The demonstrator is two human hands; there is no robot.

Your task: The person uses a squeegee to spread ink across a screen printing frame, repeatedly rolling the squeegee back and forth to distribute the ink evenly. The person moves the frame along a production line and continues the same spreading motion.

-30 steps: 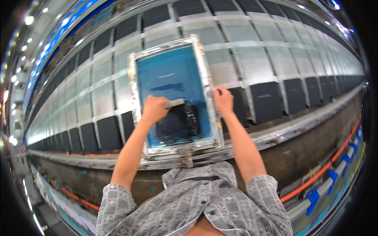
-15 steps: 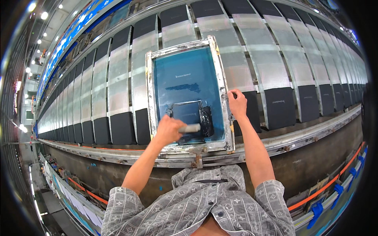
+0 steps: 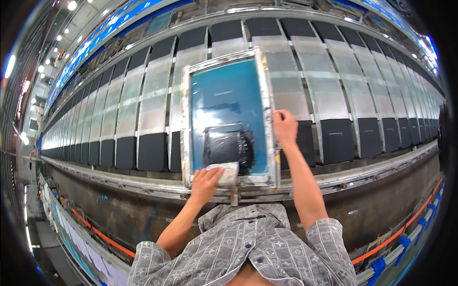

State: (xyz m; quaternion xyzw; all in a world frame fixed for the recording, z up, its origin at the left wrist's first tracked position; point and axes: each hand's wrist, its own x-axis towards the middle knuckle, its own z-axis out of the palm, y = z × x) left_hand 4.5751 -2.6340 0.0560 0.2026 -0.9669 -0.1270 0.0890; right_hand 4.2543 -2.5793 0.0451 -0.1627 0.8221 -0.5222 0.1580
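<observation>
A screen printing frame (image 3: pixel 184 119) with a teal mesh (image 3: pixel 229 78) lies over the table in front of me. Its rim is whitish and ink-stained. Black ink (image 3: pixel 224 148) fills a dark patch in the near half of the mesh. My left hand (image 3: pixel 205 185) is closed on a pale squeegee (image 3: pixel 228 175) at the frame's near edge; the underside of the tool is hidden. At the right rim, the fingers of my right hand (image 3: pixel 285 127) are curled closed against the frame's side.
A long row of narrow metal pallets (image 3: pixel 324 71) runs left and right, with black fabric pieces (image 3: pixel 336 138) at near and far ends. A metal rail (image 3: pixel 119 172) follows the table's near edge. Behind me are an orange strip (image 3: pixel 396 238) and blue ties (image 3: pixel 403 245).
My left hand has brought the squeegee from the inked patch toward me, to the near rim. My right hand stays by the right rim. The whole view has shifted slightly.
</observation>
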